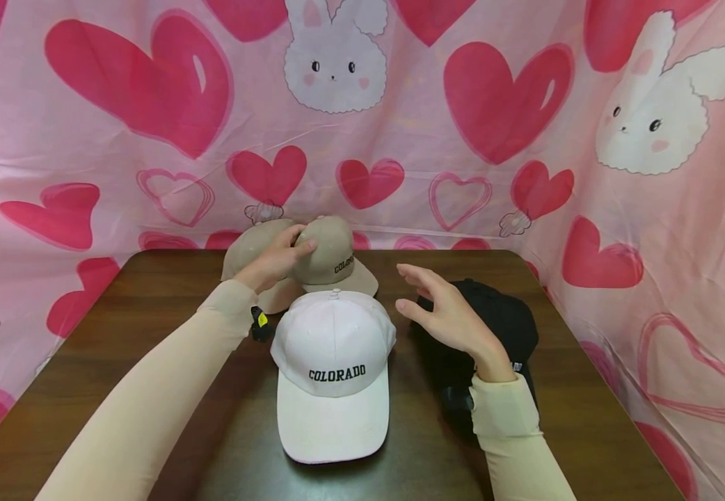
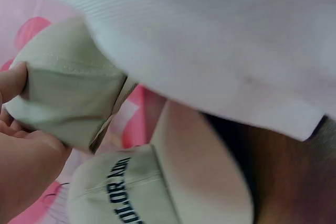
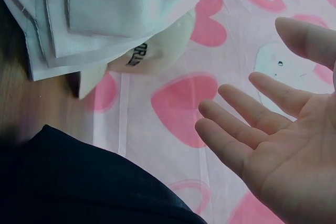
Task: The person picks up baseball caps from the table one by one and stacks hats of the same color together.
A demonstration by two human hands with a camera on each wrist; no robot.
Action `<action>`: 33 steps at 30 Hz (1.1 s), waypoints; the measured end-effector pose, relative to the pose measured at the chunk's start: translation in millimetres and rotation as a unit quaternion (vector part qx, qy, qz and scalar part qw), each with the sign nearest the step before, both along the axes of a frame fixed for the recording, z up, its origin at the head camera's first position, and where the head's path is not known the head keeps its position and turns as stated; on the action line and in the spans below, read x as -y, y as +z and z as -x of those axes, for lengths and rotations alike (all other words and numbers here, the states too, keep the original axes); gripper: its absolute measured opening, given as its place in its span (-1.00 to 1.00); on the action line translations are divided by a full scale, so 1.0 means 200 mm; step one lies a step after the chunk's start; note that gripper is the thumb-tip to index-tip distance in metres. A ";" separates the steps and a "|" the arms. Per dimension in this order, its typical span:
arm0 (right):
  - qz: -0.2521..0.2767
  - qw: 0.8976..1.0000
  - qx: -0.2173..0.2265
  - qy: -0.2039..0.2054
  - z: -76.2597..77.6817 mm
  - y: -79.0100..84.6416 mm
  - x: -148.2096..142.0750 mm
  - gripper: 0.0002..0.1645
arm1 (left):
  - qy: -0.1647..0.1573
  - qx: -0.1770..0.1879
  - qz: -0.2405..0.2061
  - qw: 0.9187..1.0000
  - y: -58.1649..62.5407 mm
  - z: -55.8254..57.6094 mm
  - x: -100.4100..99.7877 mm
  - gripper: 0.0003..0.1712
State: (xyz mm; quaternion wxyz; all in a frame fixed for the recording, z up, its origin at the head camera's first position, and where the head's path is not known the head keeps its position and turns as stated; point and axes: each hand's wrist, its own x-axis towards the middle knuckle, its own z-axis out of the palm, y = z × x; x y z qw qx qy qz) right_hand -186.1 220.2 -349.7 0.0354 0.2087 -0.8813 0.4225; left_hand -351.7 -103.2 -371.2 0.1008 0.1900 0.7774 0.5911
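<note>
My left hand [image 1: 275,259] grips the crown of the right-hand beige cap [image 1: 325,252] at the back of the table. The thumb presses its side in the left wrist view, where the fabric bends. Close on the left stands a second beige cap [image 1: 246,247], its COLORADO lettering visible in the left wrist view. My right hand [image 1: 447,313] is held above the black cap [image 1: 506,320], fingers extended, holding nothing. Between the hands sits a white COLORADO cap [image 1: 336,341]; layered edges in the right wrist view show several white caps [image 3: 100,19] nested together.
The dark wooden table [image 1: 225,431] carries all the caps. A pink cloth [image 1: 400,132] with hearts and rabbits hangs behind it and along the right side. The black cap's brim is partly hidden by my right forearm.
</note>
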 end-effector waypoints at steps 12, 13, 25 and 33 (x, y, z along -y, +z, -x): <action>0.022 1.000 -0.007 -0.005 0.00 0.02 -0.02 -0.20 | 0.041 -0.053 -0.024 0.997 0.25 -0.05 0.16 -0.49; 0.025 1.000 -0.007 -0.005 0.00 0.02 -0.02 -0.20 | 0.042 -0.060 -0.026 0.997 0.28 -0.06 0.18 -0.49; 0.081 0.996 -0.033 0.019 -0.06 0.07 0.03 -0.27 | -0.034 -0.109 -0.108 0.988 0.55 -0.29 0.48 -0.66; 0.121 0.990 -0.051 0.047 -0.10 0.14 0.09 -0.30 | -0.105 -0.140 -0.132 0.976 0.62 -0.49 0.62 -0.60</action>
